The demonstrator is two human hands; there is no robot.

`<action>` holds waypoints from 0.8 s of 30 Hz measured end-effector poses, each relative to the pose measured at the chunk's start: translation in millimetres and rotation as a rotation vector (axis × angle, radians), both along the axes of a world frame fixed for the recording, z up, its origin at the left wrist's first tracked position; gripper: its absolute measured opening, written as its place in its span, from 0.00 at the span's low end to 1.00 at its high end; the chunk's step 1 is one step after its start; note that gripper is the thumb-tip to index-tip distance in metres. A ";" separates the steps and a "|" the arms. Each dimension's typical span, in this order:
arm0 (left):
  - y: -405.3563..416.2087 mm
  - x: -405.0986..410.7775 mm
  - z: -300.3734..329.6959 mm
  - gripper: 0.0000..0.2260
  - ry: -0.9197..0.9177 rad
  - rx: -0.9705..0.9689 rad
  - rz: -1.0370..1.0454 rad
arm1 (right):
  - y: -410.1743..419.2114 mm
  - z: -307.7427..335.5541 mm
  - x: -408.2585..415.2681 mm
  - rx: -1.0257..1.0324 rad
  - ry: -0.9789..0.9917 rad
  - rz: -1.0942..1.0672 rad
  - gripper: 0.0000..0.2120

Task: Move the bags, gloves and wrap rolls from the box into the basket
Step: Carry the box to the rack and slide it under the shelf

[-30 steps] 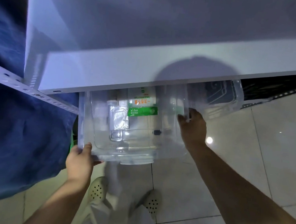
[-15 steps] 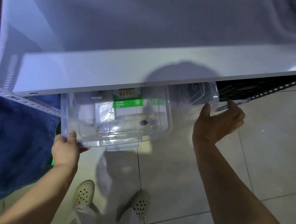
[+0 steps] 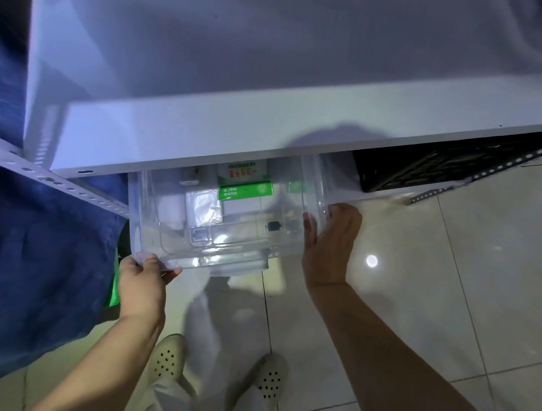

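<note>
Back on the box (image 3: 226, 247) wall: right hand (image 3: 329, 244), fingers curled over rim. Left hand (image 3: 142, 287) grips near corner. Box half under shelf (image 3: 203, 139), holding green-labelled pack (image 3: 246, 188), writing unreadable.

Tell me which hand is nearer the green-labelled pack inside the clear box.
Right. The right hand grips the clear box wall beside the green-labelled pack; the left hand holds the near left corner.

The white shelf (image 3: 270, 132) hides the clear box's (image 3: 225, 254) rear half and its green packet's (image 3: 246, 188) top.
</note>
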State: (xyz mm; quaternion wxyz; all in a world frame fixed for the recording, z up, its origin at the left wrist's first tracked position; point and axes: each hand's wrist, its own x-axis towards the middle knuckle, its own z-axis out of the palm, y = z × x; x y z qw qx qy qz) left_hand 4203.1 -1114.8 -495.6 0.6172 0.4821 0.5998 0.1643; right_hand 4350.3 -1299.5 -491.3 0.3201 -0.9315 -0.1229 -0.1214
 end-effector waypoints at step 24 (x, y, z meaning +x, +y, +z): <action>75.7 -43.0 19.2 0.18 -0.149 -0.219 -0.432 | 163.2 -3.8 -118.5 -0.550 -0.168 0.585 0.29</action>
